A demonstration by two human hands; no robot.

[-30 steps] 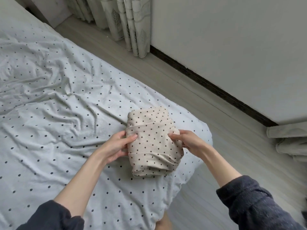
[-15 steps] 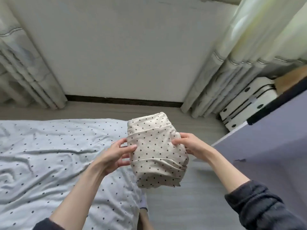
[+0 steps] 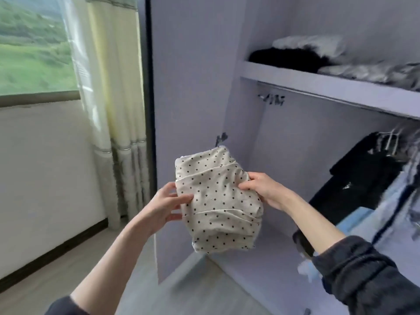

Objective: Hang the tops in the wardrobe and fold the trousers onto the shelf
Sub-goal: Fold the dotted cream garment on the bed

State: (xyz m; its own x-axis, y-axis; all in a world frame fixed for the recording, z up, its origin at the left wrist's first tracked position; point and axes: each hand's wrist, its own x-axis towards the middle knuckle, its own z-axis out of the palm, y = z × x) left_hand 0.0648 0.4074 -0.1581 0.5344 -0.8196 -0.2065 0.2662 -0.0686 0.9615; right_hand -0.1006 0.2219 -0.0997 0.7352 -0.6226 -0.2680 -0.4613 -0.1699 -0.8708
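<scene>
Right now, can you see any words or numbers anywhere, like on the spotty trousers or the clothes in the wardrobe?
No words or numbers can be read.
Folded polka-dot trousers, held by the left hand and right hand: only dots.
Black hanging garment: a small white mark, too blurred to read.
Clothes on the upper shelf: no print visible.

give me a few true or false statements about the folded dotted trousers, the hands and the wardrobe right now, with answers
1. Both hands hold the folded dotted trousers. True: the left hand grips one side, the right hand the other.
2. The trousers rest on the upper shelf. False: they are held in the air in front of the open wardrobe.
3. The upper shelf already carries dark and light garments. True.
4. The wardrobe rail is bare. False: dark clothes hang on the right.
5. The trousers are plain white. False: cream with dark dots.
</scene>
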